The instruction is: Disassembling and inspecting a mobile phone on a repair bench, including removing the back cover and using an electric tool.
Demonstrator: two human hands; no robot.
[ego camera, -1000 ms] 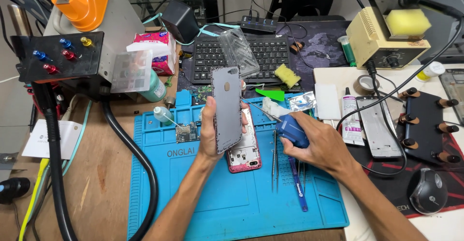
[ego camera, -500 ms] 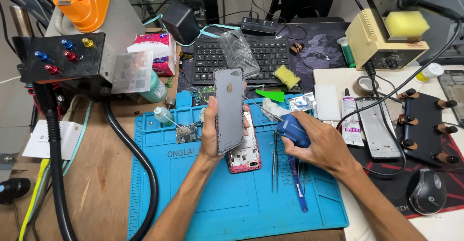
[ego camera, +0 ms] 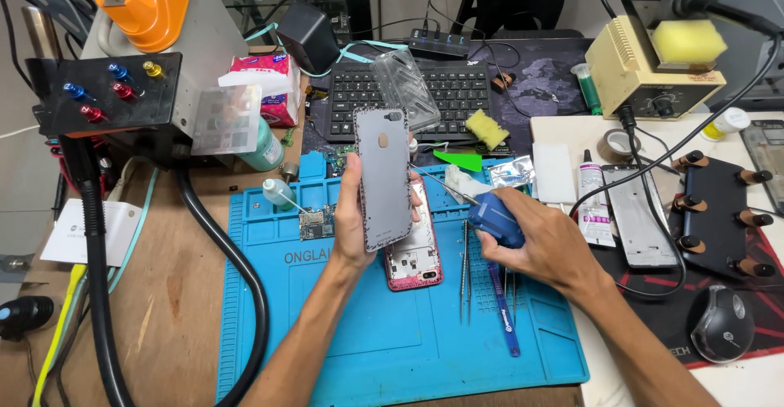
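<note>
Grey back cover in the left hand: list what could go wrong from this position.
1. The left hand holds the grey back cover upright by its edges only; it could slip and fall onto the open pink phone frame right below.
2. The blue tool in the right hand points its thin needle tip at the cover; a slip might scratch it or prick the fingers wrapped around the edge.

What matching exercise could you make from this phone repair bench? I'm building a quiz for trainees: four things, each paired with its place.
Things:
1. grey phone back cover
2. blue squeeze bottle with needle tip
3. red-framed phone body
4. black computer mouse

Places:
A. lying flat on the blue silicone work mat
B. held upright in the left hand
C. on the black and red pad at far right
D. gripped in the right hand

Pairs: 1-B, 2-D, 3-A, 4-C
</note>
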